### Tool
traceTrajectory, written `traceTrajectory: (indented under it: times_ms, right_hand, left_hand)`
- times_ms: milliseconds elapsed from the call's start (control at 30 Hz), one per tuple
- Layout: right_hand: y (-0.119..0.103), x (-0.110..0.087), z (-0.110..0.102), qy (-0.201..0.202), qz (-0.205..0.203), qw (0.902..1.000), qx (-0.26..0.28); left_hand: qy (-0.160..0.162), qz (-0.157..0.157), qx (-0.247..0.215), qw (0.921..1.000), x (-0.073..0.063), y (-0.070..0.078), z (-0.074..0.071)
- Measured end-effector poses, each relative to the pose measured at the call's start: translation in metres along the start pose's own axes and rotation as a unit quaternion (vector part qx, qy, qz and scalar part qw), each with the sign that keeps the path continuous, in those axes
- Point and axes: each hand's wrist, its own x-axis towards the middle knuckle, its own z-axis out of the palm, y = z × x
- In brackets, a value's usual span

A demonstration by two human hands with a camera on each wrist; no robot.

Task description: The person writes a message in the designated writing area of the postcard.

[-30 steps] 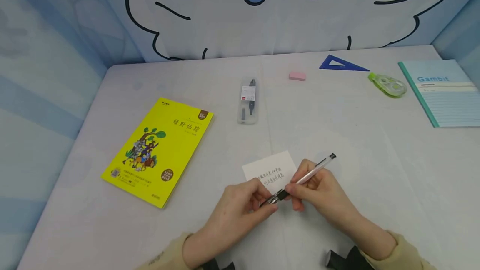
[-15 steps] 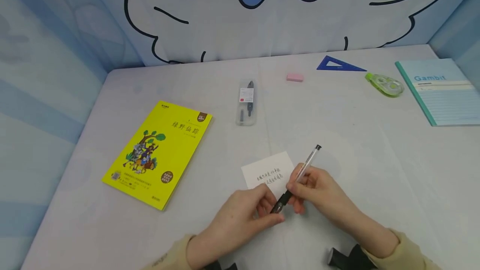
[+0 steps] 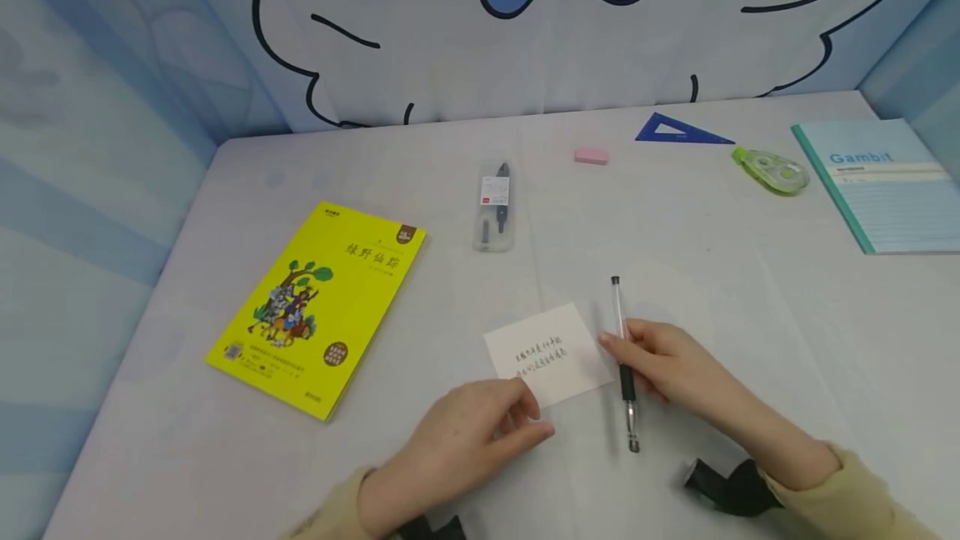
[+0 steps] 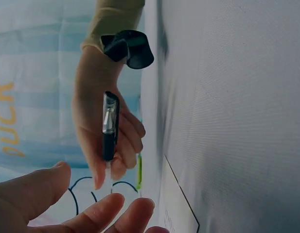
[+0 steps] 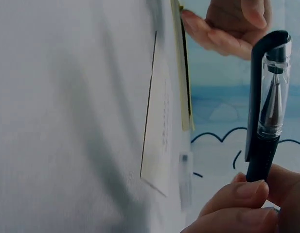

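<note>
My right hand [image 3: 667,361] pinches a capped gel pen [image 3: 627,382] between thumb and fingers, right of a small white card [image 3: 551,352] with two lines of handwriting. The pen's clear cap [image 5: 273,92] with its black clip points toward me, and its black end points away. My left hand [image 3: 480,423] holds nothing; its fingers are loosely bent beside the card's lower left corner, with a gap between thumb and fingertips. In the left wrist view, the left fingers [image 4: 98,213] are spread apart below the pen.
A yellow book [image 3: 318,307] lies at left. Behind the card is a clear compass case [image 3: 493,211]. Farther back are a pink eraser [image 3: 591,157], a blue set square [image 3: 678,132], a green correction tape [image 3: 772,171] and a light blue notebook [image 3: 885,190].
The right hand has moved right with the pen, away from the left hand, and the pen has swung nearly upright in the head view. The left fingers have come off the pen's tip end.
</note>
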Motion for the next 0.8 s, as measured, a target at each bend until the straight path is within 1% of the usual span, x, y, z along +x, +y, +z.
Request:
traceTrajectory:
  times_ms: [67, 133, 233, 300, 433, 600, 733, 800]
  right_hand:
    - [0.003, 0.000, -0.003, 0.014, 0.005, 0.9974, -0.070]
    - [0.006, -0.002, -0.004, 0.022, 0.009, 0.9911, -0.131]
    - [0.012, -0.005, -0.004, 0.026, 0.019, 0.9794, -0.199]
    - [0.014, -0.006, -0.002, 0.032, 0.022, 0.9714, -0.234]
    - [0.017, -0.008, 0.002, 0.052, 0.026, 0.9554, -0.289]
    - [0.018, -0.010, 0.007, 0.078, 0.007, 0.9354, -0.345]
    - [0.019, -0.010, 0.009, 0.079, -0.006, 0.9246, -0.373]
    - [0.020, -0.010, 0.009, 0.073, -0.005, 0.9223, -0.379]
  left_hand:
    - [-0.009, -0.004, 0.019, 0.9998, -0.001, -0.001, 0.000]
    - [-0.019, -0.003, 0.043, 0.9989, -0.003, -0.003, 0.001]
    - [-0.038, -0.005, 0.070, 0.9968, -0.005, -0.003, 0.003]
    - [-0.048, -0.006, 0.078, 0.9958, -0.007, -0.003, 0.004]
    - [-0.054, -0.010, 0.080, 0.9953, -0.008, -0.003, 0.005]
    - [-0.053, -0.019, 0.074, 0.9957, -0.009, -0.004, 0.004]
    - [-0.048, -0.024, 0.068, 0.9962, -0.010, -0.005, 0.003]
    - [-0.046, -0.025, 0.066, 0.9964, -0.011, -0.006, 0.003]
